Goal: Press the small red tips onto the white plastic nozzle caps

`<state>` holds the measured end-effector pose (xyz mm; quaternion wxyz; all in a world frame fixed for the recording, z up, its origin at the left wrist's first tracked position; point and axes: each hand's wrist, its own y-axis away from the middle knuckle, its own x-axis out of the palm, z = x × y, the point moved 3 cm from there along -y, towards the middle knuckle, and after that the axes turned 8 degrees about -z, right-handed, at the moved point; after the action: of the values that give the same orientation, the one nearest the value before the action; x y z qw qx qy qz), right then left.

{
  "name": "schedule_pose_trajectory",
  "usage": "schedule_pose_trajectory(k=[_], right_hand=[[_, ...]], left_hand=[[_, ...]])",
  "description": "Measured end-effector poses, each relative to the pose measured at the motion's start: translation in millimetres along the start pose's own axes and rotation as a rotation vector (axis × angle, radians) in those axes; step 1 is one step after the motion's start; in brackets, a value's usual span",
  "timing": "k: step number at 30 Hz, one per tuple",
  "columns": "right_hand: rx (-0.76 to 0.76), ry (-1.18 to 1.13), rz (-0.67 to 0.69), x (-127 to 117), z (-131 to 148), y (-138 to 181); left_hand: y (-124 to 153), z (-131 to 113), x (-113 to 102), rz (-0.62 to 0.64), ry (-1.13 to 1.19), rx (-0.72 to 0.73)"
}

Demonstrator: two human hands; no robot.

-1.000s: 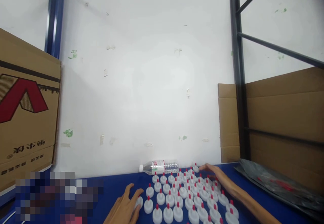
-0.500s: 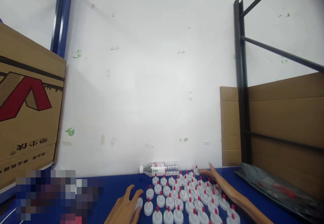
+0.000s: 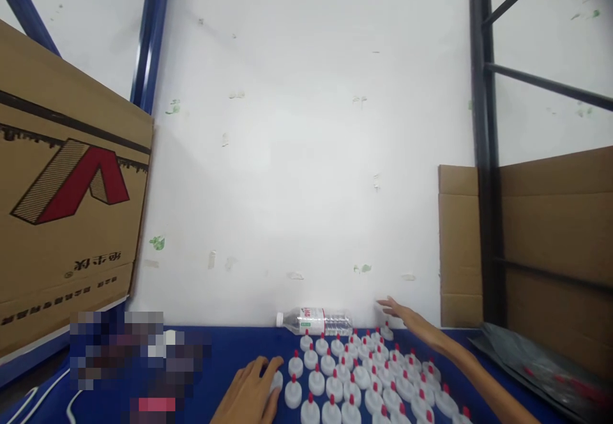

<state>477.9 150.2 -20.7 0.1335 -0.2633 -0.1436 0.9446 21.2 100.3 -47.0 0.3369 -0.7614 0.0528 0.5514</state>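
The cardboard box (image 3: 71, 219) bears a red logo and upside-down, seemingly Chinese print, unreadable.

Left hand (image 3: 253, 393), near and left of centre: palm down, fingers together and gently bent, pointing far and right. Right hand (image 3: 406, 317), farther off and to the right: palm down, fingers stretched straight, thumb held apart. Right forearm (image 3: 472, 376) runs bare from the near right corner.
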Motion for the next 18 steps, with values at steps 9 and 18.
schedule_pose_trajectory(k=[9,18], right_hand=[[0.119,-0.08,0.055,-14.1,-18.8,30.4],[0.124,-0.07,-0.023,-7.8,-24.7,47.4]], left_hand=[[3.5,-10.0,-6.0,0.011,0.068,0.019],[3.8,-8.1,-2.7,0.028,0.086,0.014]])
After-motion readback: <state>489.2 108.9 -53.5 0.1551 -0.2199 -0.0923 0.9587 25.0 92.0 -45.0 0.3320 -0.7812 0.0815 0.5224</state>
